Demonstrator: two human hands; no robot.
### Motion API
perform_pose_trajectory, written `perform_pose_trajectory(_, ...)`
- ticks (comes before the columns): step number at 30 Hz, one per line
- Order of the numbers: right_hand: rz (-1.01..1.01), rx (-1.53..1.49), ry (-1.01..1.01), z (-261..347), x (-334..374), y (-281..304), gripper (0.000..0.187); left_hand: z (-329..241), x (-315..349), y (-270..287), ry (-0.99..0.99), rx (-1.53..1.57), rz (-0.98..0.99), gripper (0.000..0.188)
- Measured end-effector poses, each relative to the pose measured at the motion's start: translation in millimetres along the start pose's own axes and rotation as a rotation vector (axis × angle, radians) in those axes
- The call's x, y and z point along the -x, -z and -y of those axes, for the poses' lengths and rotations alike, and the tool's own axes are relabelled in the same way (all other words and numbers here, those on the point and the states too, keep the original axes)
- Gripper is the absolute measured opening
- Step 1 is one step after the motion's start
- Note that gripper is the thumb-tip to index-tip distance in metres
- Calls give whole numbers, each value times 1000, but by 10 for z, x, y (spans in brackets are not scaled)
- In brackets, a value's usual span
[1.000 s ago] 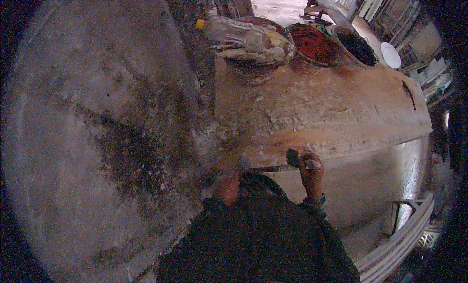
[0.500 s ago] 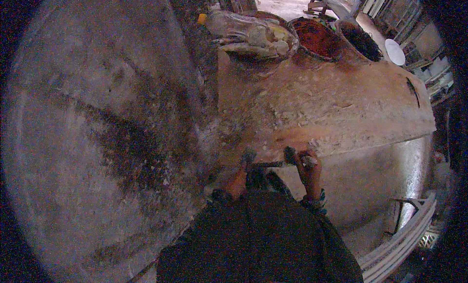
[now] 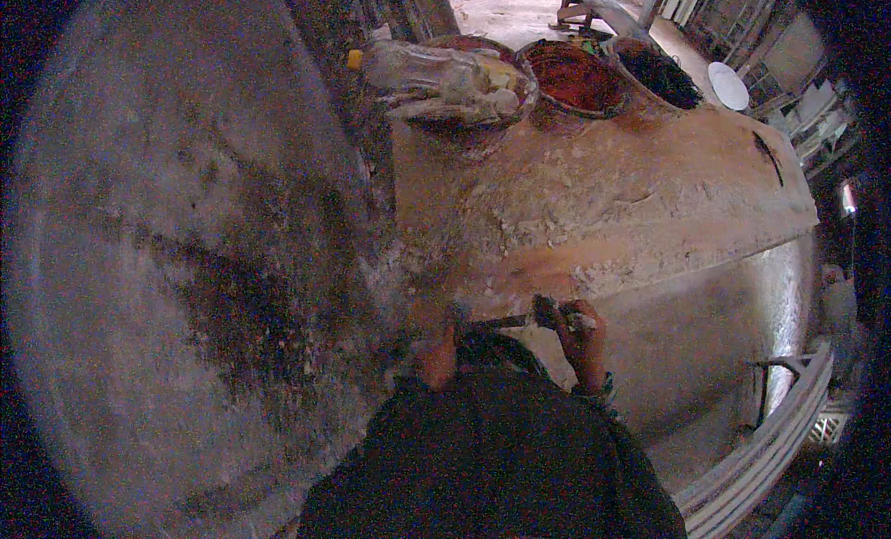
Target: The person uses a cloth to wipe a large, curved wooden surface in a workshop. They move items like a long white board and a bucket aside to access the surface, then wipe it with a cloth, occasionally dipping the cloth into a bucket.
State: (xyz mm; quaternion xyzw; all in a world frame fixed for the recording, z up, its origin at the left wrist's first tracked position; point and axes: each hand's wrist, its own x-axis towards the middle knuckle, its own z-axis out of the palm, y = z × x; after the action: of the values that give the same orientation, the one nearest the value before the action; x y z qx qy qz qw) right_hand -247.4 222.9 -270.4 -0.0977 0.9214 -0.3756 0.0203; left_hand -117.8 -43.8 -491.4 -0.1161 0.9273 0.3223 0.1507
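My left hand is at the near edge of a worn, dusty wooden table. Its fingertips look dark and blend into the shadow, so their grip is unclear. To its right, my right hand is closed at the same edge, fingers curled in. A dark, greyish lump shows at its thumb side and a pale patch among the fingers; I cannot make out what it holds. Between the hands runs a thin dark strip, either a stick or the shaded table edge. Reddish powder stains the wood just beyond them.
Along the table's far side are a cloudy plastic-wrapped bundle with a yellow cap, a bowl of red material and a basket of black material. A white round plate is beyond. A grey wall-like surface fills the left.
The whole view has shifted a little, so the table and bowls appear further left. Both hands stay at the near table edge, the right one still closed.
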Motion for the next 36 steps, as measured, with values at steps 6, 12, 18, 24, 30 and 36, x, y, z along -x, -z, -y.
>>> perform_pose_trajectory(6,-98,-130,114,-176,27,-184,14,-55,-241,96,-11,7,-60,57)
perform_pose_trajectory(12,-151,-172,168,-64,26,-157,14,-31,-288,207,-68,15,-54,56)
perform_pose_trajectory(18,-141,-74,136,-13,174,-23,12,153,545,67,-217,-70,-76,56)
perform_pose_trajectory(24,-144,-154,80,88,191,7,12,-492,-275,274,-147,-25,11,56)
perform_pose_trajectory(30,-49,-142,81,29,190,-49,14,-715,-649,213,-150,-3,7,56)
perform_pose_trajectory(36,-159,-159,125,-177,443,-201,17,-261,-17,145,-145,-58,-10,55)
